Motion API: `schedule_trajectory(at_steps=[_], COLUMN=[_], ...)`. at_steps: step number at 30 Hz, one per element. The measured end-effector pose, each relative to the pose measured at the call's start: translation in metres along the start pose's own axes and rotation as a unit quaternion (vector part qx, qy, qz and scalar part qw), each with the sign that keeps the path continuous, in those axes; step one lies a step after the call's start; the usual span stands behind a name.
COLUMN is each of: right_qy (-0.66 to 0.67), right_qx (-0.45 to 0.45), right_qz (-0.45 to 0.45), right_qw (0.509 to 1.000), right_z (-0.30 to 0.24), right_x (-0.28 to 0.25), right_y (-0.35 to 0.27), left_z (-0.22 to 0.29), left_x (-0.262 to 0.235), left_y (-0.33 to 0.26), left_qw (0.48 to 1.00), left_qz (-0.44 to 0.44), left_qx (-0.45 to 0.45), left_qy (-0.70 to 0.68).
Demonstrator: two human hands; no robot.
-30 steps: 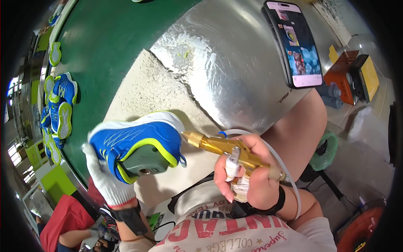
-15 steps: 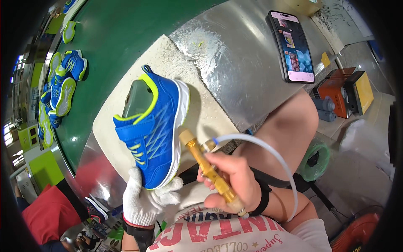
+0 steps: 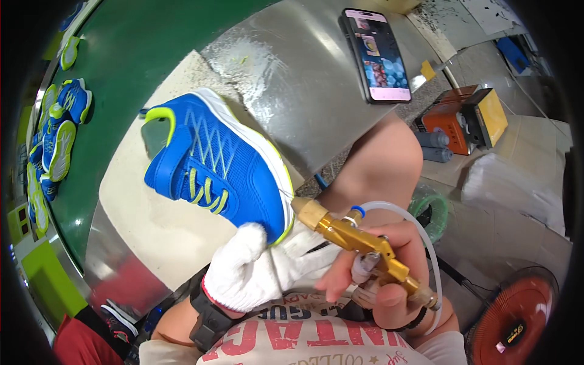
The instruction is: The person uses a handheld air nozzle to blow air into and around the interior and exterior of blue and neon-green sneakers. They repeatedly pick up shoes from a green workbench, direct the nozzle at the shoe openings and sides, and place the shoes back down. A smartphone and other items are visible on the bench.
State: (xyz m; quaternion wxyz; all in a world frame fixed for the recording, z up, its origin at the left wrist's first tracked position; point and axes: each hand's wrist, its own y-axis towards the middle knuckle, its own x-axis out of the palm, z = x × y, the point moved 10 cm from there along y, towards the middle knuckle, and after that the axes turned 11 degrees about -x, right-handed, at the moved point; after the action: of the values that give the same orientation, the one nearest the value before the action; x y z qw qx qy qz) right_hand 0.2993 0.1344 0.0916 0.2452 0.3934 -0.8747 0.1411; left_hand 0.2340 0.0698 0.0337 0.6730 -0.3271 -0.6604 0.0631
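Note:
A blue sports shoe point(image 3: 228, 161) with lime trim and a white sole edge is held tilted above a pale, rough-edged mat point(image 3: 131, 225). My left hand point(image 3: 252, 271), in a white knitted glove, grips it by the toe. My right hand point(image 3: 392, 301), bare, is wrapped round a brass air gun point(image 3: 365, 240) fed by a translucent hose point(image 3: 431, 249). The gun's nozzle points at the sole edge near the toe; whether they touch I cannot tell.
Several matching shoes point(image 3: 59, 143) lie on the green belt point(image 3: 152, 42) at left. A phone point(image 3: 380, 58) rests on the metal table point(image 3: 292, 79). An orange box point(image 3: 447, 121) stands at right, with a red fan point(image 3: 514, 319) lower down.
The shoe has turned, its toe swinging to the right. My right hand has shifted right with the air gun, its nozzle still near the sole. The whole view has shifted too.

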Motion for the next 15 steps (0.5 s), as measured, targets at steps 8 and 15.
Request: schedule_trajectory(at_steps=[8,15], right_qy=[-0.061,-0.399], right_qx=[-0.049,-0.129], right_qz=[0.117,-0.122], right_qw=[0.990,0.900], right_z=[-0.026,-0.028], right_x=[-0.025,-0.002], right_y=[0.006,0.037], left_z=[0.032,0.061], left_x=[0.048,0.054], left_y=[0.064,0.073], left_qw=[0.974,0.984], left_qz=[-0.215,-0.143], left_qx=[0.065,0.089], left_qy=[-0.016,-0.050])
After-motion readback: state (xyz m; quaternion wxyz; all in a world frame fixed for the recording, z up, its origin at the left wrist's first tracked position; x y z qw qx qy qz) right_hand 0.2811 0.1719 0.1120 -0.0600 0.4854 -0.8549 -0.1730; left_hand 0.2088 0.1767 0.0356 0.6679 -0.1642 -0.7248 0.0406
